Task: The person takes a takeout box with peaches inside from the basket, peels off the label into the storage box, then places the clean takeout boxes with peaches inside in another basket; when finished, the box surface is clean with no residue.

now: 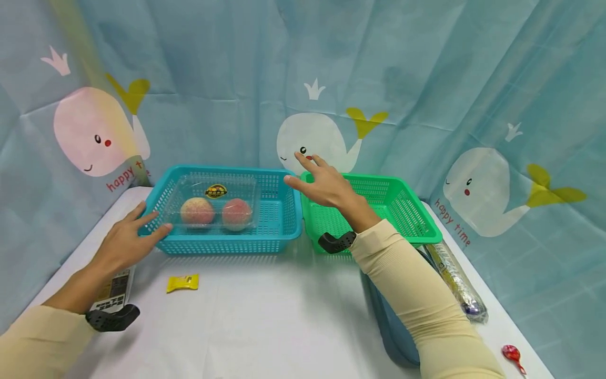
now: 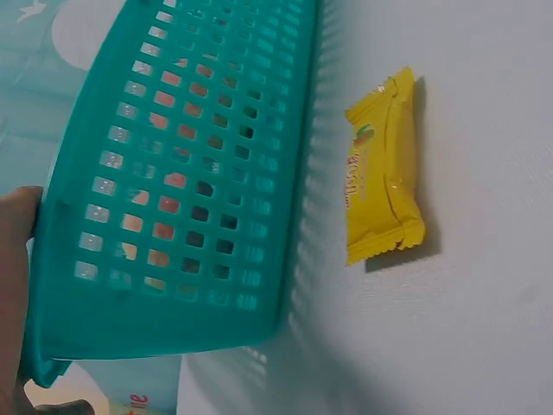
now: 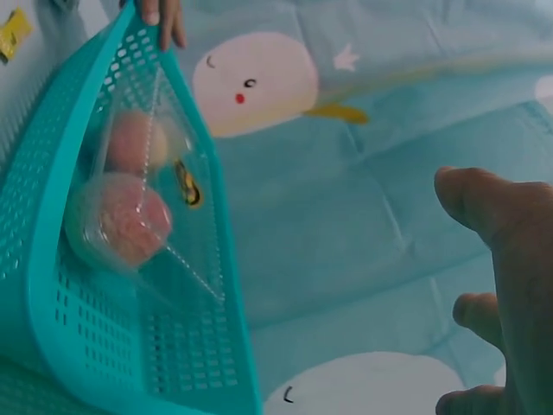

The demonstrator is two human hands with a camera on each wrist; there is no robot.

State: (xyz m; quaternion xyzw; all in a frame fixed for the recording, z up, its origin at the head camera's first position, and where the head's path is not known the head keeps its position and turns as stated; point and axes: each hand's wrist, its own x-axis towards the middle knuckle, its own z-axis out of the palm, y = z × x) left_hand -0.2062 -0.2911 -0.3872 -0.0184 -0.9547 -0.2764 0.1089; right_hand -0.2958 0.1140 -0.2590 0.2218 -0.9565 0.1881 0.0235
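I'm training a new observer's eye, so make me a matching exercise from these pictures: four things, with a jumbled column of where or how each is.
Things
1. Left hand
2. Right hand
3. Peaches
4. Yellow packet

Places or states
A. Lying on the white tabletop
B. Raised in the air, holding nothing
C. Inside the blue basket
D. Touching the blue basket's rim

Pairs: 1-D, 2-B, 3-C, 4-A

Turquoise here, in the nearer-left basket (image 1: 227,246) with its gridded holes, and bright green in the right-hand basket (image 1: 412,213)! The peaches (image 1: 197,211) blush pink over pale yellow, the label (image 1: 215,191) flashes black and gold, the sweet wrapper (image 1: 182,283) blazes yellow, and the pale blue curtain (image 1: 213,52) shows whales (image 1: 85,126), pink and white (mustard tails (image 1: 363,123), red cheeks (image 1: 108,143)); sleeves (image 1: 412,284) are cream.
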